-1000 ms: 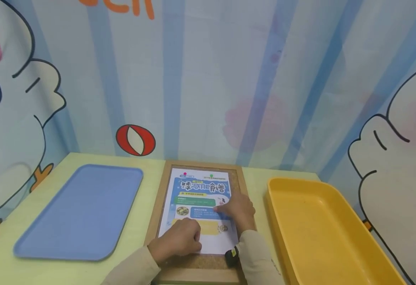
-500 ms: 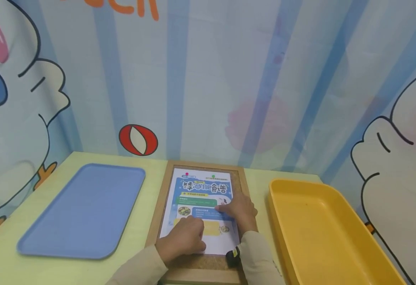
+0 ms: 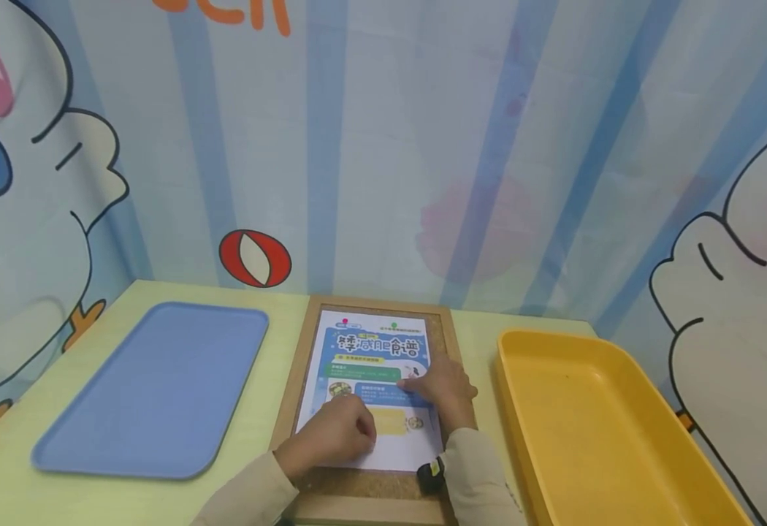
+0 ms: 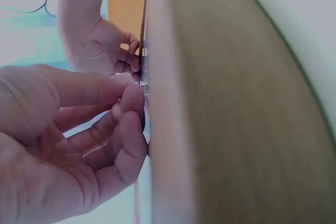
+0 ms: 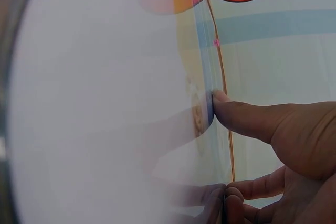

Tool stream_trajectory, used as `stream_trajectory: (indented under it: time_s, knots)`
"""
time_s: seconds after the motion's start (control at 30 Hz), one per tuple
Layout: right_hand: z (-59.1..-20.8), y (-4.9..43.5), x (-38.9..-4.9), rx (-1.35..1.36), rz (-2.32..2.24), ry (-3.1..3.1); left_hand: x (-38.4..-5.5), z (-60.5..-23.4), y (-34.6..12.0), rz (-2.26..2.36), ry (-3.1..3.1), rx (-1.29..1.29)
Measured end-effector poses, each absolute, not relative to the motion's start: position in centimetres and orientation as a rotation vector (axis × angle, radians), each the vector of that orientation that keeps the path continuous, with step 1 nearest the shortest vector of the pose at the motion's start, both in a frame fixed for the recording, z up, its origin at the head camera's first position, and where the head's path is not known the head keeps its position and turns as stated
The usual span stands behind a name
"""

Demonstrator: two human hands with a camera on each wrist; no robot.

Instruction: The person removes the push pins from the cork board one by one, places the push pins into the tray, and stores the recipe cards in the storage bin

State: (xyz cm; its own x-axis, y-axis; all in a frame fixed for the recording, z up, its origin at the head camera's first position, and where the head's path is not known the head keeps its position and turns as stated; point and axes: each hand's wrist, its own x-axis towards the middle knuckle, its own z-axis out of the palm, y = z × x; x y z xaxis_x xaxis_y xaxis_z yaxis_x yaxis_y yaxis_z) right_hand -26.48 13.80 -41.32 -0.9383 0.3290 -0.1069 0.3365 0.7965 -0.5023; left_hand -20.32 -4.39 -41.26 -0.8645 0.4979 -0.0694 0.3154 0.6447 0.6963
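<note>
A printed poster [image 3: 377,348] with blue and green panels lies on a wood-framed cork board [image 3: 370,509]. Along its top edge sit a pink-red pushpin [image 3: 345,321] and a green pushpin [image 3: 394,325]. My left hand [image 3: 334,432] is over the poster's lower left, fingers curled. In the left wrist view its thumb and index fingertips meet around something tiny, mostly hidden; I cannot tell what it is. My right hand [image 3: 445,387] rests on the poster's right edge, the thumb extended across the print and touching the sheet in the right wrist view [image 5: 310,140].
A blue tray [image 3: 153,394] lies on the pale yellow table [image 3: 252,446] to the left. At the right stands a deep yellow bin [image 3: 594,431]. Behind the table hangs a striped cartoon curtain [image 3: 383,146]. A black band [image 3: 430,476] shows at my right wrist.
My left hand shifts slightly over the lower left of the poster, its thumb drawing in closer to the fingers. The right hand keeps its place on the sheet.
</note>
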Motion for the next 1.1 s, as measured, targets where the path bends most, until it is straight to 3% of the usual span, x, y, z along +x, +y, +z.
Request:
stream_trajectory:
  time_s: [0.4, 1.1]
  knots:
    - [-41.8, 13.8, -26.4, 0.541, -0.843, 2.965, -20.5, -42.6, -5.0, 1.567, 2.413, 0.313]
    - [-41.7, 13.7, -26.4, 0.542, -0.845, 2.97, -21.4, -42.7, -5.3, 1.904, 2.062, -0.172]
